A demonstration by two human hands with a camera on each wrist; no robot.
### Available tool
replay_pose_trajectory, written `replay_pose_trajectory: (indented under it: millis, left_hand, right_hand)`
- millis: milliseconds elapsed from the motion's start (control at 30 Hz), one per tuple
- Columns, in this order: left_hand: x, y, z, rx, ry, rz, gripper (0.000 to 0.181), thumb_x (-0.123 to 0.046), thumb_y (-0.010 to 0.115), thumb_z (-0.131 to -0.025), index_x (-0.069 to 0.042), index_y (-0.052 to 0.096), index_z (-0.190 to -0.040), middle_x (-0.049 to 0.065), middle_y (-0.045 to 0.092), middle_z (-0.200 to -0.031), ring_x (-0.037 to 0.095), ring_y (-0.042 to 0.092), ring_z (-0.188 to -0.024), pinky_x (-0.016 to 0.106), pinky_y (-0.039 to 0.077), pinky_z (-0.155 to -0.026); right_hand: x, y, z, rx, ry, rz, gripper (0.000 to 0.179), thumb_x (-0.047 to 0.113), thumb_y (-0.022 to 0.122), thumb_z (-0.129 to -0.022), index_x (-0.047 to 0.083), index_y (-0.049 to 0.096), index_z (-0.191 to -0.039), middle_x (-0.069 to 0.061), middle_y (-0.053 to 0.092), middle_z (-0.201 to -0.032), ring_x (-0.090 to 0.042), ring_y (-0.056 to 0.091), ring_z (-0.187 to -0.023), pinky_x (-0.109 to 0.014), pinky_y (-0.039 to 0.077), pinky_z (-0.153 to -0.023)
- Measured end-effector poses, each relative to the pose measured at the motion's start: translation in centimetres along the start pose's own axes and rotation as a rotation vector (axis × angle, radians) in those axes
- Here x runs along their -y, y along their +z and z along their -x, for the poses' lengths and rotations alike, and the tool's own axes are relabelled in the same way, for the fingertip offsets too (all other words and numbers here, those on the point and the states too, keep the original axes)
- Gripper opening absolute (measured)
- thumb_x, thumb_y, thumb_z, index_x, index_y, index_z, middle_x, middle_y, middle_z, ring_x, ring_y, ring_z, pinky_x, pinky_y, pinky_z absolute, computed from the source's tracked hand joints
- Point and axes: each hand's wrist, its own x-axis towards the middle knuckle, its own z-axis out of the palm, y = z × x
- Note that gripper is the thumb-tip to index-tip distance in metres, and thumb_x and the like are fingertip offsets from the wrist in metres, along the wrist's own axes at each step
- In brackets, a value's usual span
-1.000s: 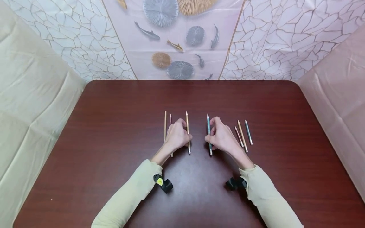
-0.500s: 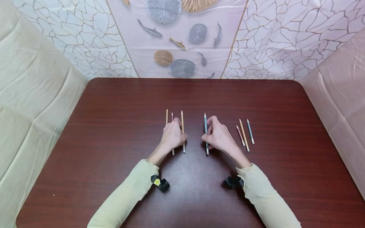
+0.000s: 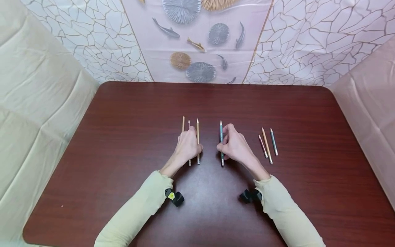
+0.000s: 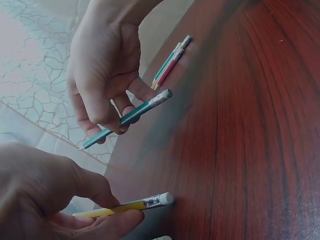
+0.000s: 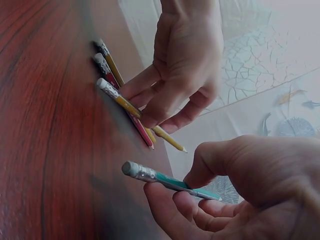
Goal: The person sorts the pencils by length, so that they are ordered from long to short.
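Observation:
My left hand (image 3: pixel 186 145) pinches a yellow pencil (image 3: pixel 198 128) between thumb and fingers, its point away from me and its white eraser (image 4: pixel 166 198) toward me. A teal-green pencil (image 3: pixel 221 128) is pinched the same way by my right hand (image 3: pixel 236 145), roughly parallel to the yellow one. Partly hidden by the left hand, a red pencil (image 3: pixel 189 124) and another yellow pencil (image 3: pixel 183 123) lie side by side on the table. In the right wrist view, the held yellow pencil (image 5: pixel 125 104) overlaps these two.
Right of my right hand lie a short red pencil (image 3: pixel 263 145), a longer yellow pencil (image 3: pixel 267 145) and a short green pencil (image 3: pixel 273 141). The dark red-brown table (image 3: pixel 139 113) meets a patterned cloth (image 3: pixel 102 48) at its back edge. Black wrist cameras (image 3: pixel 177 199) sit at both cuffs.
My left hand has carried its yellow pencil left, closer to the red pencil. My right hand has shifted slightly left with the green pencil. The head view has shifted a little.

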Motion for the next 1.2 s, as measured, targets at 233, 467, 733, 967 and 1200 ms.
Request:
replay_pose_trajectory:
  millis: [233, 467, 733, 967, 1200]
  left_hand:
    - [-0.1, 0.1, -0.2, 0.027, -0.022, -0.012, 0.034, -0.005, 0.077, -0.076, 0.001, 0.052, -0.099, 0.011, 0.059, -0.074, 0.039, 0.067, -0.079, 0.045, 0.054, -0.073]
    - [-0.1, 0.2, -0.4, 0.049, -0.036, -0.041, 0.034, -0.005, 0.077, -0.076, 0.002, 0.053, -0.099, 0.012, 0.059, -0.076, 0.037, 0.066, -0.082, 0.043, 0.055, -0.074]
    - [0.0, 0.2, -1.1, 0.075, -0.007, -0.077, 0.029, -0.005, 0.079, -0.074, -0.002, 0.055, -0.09, 0.008, 0.058, -0.074, 0.032, 0.066, -0.077, 0.04, 0.055, -0.073]
    - [0.0, 0.3, -1.3, 0.096, -0.024, -0.058, 0.019, -0.003, 0.077, -0.074, -0.006, 0.058, -0.073, 0.005, 0.06, -0.063, 0.028, 0.067, -0.068, 0.036, 0.055, -0.069]
    - [0.0, 0.4, -1.3, 0.113, -0.024, -0.072, 0.02, -0.002, 0.074, -0.074, -0.008, 0.059, -0.063, 0.004, 0.06, -0.06, 0.027, 0.066, -0.067, 0.037, 0.055, -0.068]
  right_hand:
    - [0.1, 0.3, 0.0, 0.006, 0.008, 0.007, 0.044, -0.002, 0.063, -0.077, 0.0, 0.042, -0.116, -0.012, 0.06, -0.08, -0.025, 0.065, -0.05, -0.039, 0.056, -0.048]
    - [0.1, 0.5, 0.0, 0.009, 0.004, 0.01, 0.044, -0.002, 0.064, -0.077, 0.0, 0.043, -0.116, -0.012, 0.06, -0.08, -0.02, 0.064, -0.048, -0.037, 0.055, -0.047]
    - [0.2, 0.6, -0.1, 0.016, -0.02, 0.006, 0.043, -0.002, 0.064, -0.077, -0.001, 0.043, -0.115, -0.013, 0.06, -0.081, -0.022, 0.064, -0.048, -0.036, 0.055, -0.046]
    - [0.2, 0.8, -0.1, 0.022, -0.015, 0.005, 0.044, -0.002, 0.063, -0.076, -0.002, 0.043, -0.115, -0.013, 0.061, -0.08, -0.02, 0.063, -0.046, -0.035, 0.054, -0.045]
    - [-0.2, 1.1, -0.2, 0.033, 0.012, -0.004, 0.045, -0.001, 0.063, -0.077, -0.002, 0.044, -0.117, -0.013, 0.062, -0.082, -0.021, 0.064, -0.048, -0.035, 0.054, -0.047]
